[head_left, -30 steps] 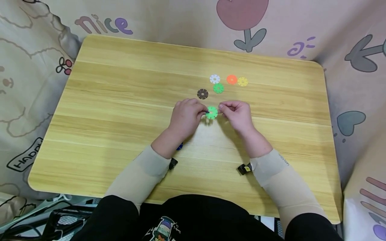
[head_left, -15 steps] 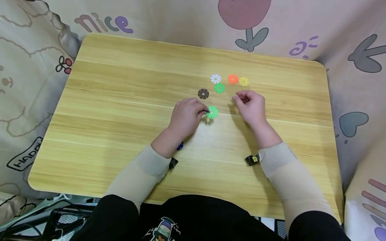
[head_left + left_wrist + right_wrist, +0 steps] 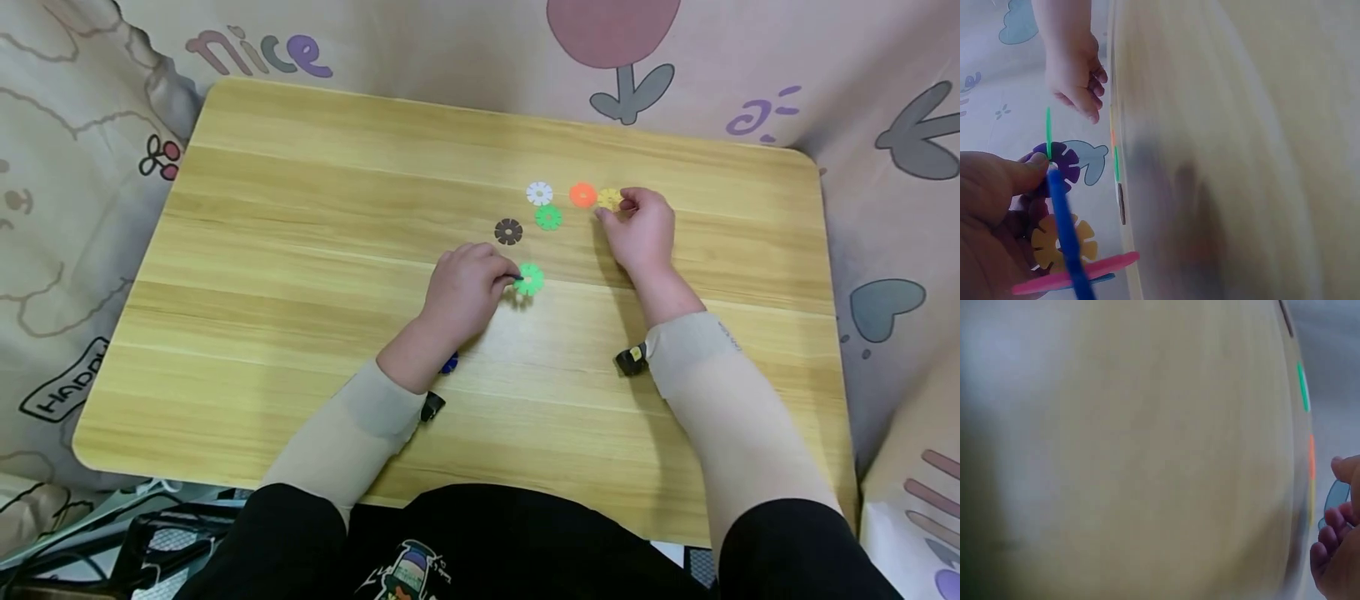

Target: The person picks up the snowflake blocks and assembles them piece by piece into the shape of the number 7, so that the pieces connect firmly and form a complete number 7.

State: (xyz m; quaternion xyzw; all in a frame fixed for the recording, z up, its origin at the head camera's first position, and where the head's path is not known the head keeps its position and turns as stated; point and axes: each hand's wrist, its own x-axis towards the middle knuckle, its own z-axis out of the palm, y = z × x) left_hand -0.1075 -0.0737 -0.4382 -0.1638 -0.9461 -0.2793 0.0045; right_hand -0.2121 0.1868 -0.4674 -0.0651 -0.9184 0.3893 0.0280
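My left hand (image 3: 467, 290) pinches a purple notched plastic disc (image 3: 1071, 164) between thumb and fingers. Joined to that disc is a bright green disc (image 3: 530, 280), held over the middle of the table. Blue (image 3: 1063, 215), orange-yellow (image 3: 1087, 240) and pink (image 3: 1094, 269) discs also hang by the palm in the left wrist view. At the back, my right hand (image 3: 643, 232) reaches to a loose yellow disc (image 3: 609, 199), with thumb and forefinger apart at its right edge. Its fingers are loosely bent in the right wrist view.
An orange disc (image 3: 582, 195) lies beside the yellow one. White (image 3: 538, 193), green (image 3: 548, 217) and dark brown (image 3: 508, 232) discs lie flat to its left. The wooden table (image 3: 300, 250) has a printed curtain (image 3: 465, 50) behind it.
My right hand has left the green disc in my left hand and moved back and right to the yellow disc. My left hand stays nearly still.
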